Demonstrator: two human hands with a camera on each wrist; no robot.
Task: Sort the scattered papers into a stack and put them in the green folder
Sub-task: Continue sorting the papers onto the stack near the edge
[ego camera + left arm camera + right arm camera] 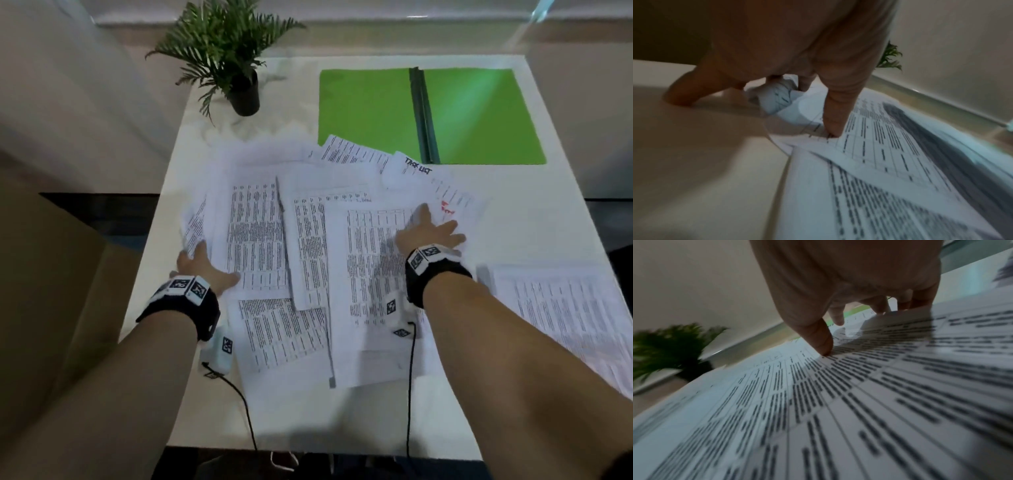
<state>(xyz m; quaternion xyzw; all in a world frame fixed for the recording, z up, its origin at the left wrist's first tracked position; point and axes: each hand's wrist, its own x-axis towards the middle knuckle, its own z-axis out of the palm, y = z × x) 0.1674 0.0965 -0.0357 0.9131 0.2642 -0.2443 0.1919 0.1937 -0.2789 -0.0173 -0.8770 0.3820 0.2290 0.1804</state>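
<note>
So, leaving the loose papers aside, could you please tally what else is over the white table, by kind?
Open green plastic folder: 1
Green leafy plant in a black pot: 1
Bare hands: 2, the left hand and the right hand
Total: 4

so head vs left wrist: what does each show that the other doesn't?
Head only: the open green folder at the far side of the table, a "TASK LIST" sheet overlapping its near edge, the right hand spread flat on the papers, a separate sheet to the right, and both wristbands.

Left wrist only: the thumb pressing a sheet's corner, a sheet crumpling up under the left hand, one fingertip on bare table.

Both: the left hand at the pile's left edge, printed papers, table, plant.
</note>
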